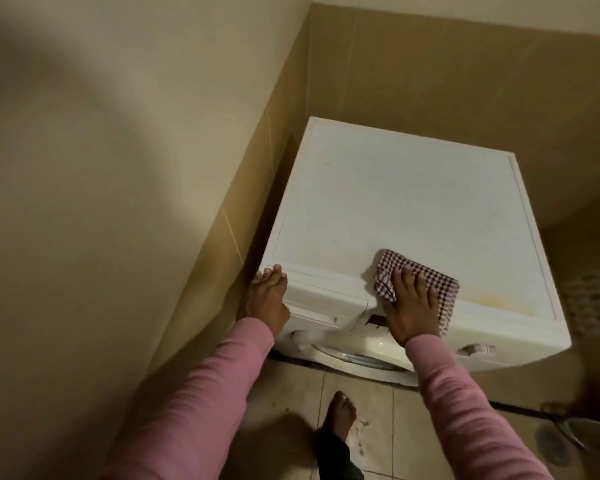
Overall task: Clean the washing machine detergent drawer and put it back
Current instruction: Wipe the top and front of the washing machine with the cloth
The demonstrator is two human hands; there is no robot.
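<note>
The white plastic detergent drawer (326,306) sits in its slot at the near left front of the white washing machine (395,202). My left hand (267,299) rests on the corner beside it, fingers straight. To the drawer's right, my right hand (409,306) presses flat on a red-and-white checked cloth (445,296).

Cloth (426,277) on washing machine (395,202)

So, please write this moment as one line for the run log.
left hand: on machine corner | right hand: pressing cloth on machine top | drawer: in machine
</note>
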